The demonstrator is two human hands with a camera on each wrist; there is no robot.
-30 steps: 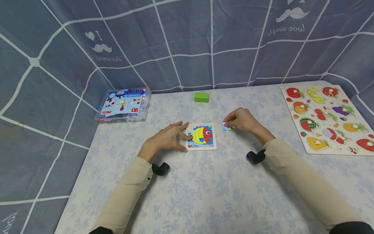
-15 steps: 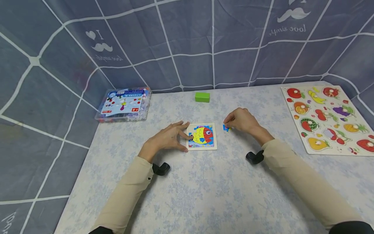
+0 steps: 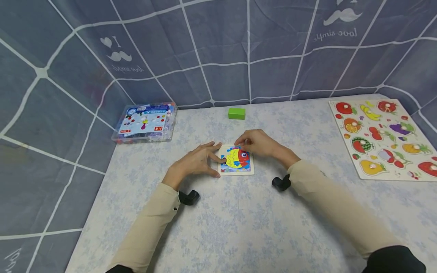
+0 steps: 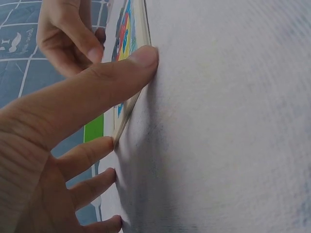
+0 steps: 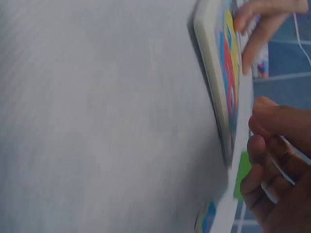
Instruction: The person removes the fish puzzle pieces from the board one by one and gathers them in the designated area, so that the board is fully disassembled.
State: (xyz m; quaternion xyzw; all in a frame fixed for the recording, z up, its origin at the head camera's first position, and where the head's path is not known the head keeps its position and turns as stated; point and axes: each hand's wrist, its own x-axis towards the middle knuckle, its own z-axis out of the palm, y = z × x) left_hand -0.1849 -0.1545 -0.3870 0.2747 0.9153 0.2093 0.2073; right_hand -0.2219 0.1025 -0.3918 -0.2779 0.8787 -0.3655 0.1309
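A small jigsaw board (image 3: 236,159) with a yellow and red fish lies in the middle of the table. My left hand (image 3: 194,161) steadies its left side, thumb at the near corner and fingers spread along the edge. At the board's back edge hovers my right hand (image 3: 261,143), thumb and fingers curled together. No piece shows between its fingertips (image 5: 260,116) in the right wrist view; contact with the board cannot be made out. A loose blue jigsaw piece (image 5: 208,216) rests on the table beyond the board in that view; the head view has it hidden.
Behind the board sits a green block (image 3: 236,113). A clear plastic box (image 3: 145,123) with a printed label stands at the back left. A large fruit peg puzzle (image 3: 384,138) lies on the right. A grey-blue checked curtain (image 3: 218,53) hangs along the table's back.
The right hand has let go of the blue jigsaw piece right of the board and moved left to the board's back edge. The left hand keeps its place.
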